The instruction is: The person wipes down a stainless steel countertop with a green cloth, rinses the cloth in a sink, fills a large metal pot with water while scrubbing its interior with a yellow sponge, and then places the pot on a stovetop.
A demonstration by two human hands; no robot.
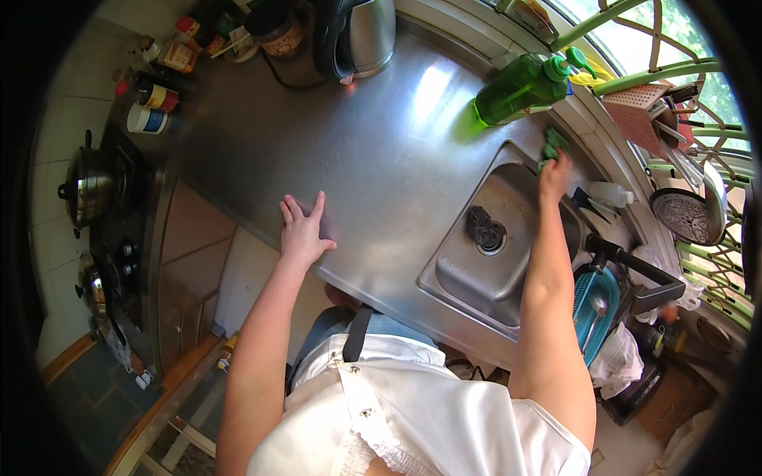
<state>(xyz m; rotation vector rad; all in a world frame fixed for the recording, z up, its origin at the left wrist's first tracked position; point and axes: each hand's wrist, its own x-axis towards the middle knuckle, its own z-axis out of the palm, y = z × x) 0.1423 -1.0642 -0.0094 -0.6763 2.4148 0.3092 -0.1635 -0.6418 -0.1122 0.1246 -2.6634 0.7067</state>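
My right hand (pixel 555 174) is closed on a green cloth (pixel 555 144), pressed to the steel behind the sink's far rim, near the window ledge. On the stainless steel countertop (pixel 381 160) my left hand (pixel 302 229) rests with fingers spread, near the front edge, holding nothing. Between the arms lies the steel sink (pixel 482 285), with a dark, crumpled lump (pixel 483 227) at its drain. A green pump bottle (pixel 518 89) stands just left of the cloth.
An electric kettle (pixel 369 38) and several jars stand at the back left. A pot (pixel 92 187) sits on the stove at far left. Right of the sink are a black faucet (pixel 640 268), a blue basket (pixel 607 285) and a clear bottle (pixel 607 193). A utensil holder (pixel 634 113) hangs by the window.
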